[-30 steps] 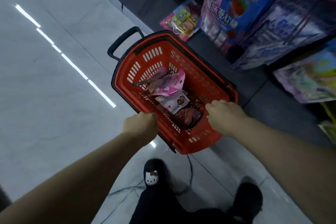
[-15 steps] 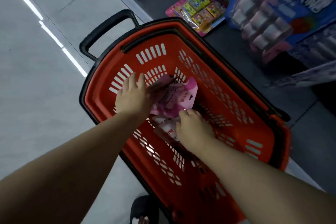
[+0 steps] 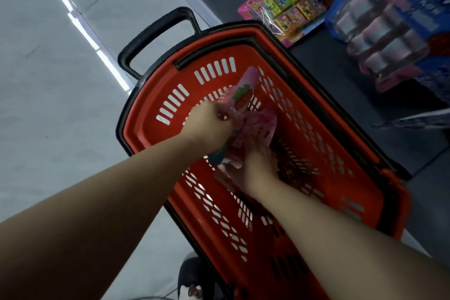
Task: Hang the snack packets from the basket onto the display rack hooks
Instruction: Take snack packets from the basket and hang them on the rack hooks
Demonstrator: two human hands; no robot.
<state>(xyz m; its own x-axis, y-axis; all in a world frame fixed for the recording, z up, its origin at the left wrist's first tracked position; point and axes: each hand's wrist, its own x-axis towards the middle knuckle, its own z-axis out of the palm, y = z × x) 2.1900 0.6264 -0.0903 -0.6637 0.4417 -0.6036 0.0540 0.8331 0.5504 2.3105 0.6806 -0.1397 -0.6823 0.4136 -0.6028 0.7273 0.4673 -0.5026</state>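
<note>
Where the left hand [image 3: 210, 121] closes into a fist inside the red basket [image 3: 365, 192], it pinches a pink strawberry packet [image 3: 241, 97], lifted and tilted above the basket floor. Right hand [image 3: 253, 165]: lower in the basket, fingers curled about a second pink packet [image 3: 260, 124]; how firmly it is gripped cannot be told, as the fingertips are hidden. Both packets overlap between the two hands. Dark wrappers [image 3: 287, 165] lie on the basket floor just beside the right wrist.

Basket: slotted plastic walls, black rim, black handle [image 3: 155, 39] folded out at the far end. It stands on a pale grey tiled floor [image 3: 60, 129] crossed by a bright strip of reflected light. At upper right, a dark shelf base [image 3: 341, 75] carries a multicoloured pink-edged candy pack [image 3: 287, 7] and a large blue and pink bag [image 3: 389, 19]. A black slipper [image 3: 192, 280] shows at the bottom edge.
</note>
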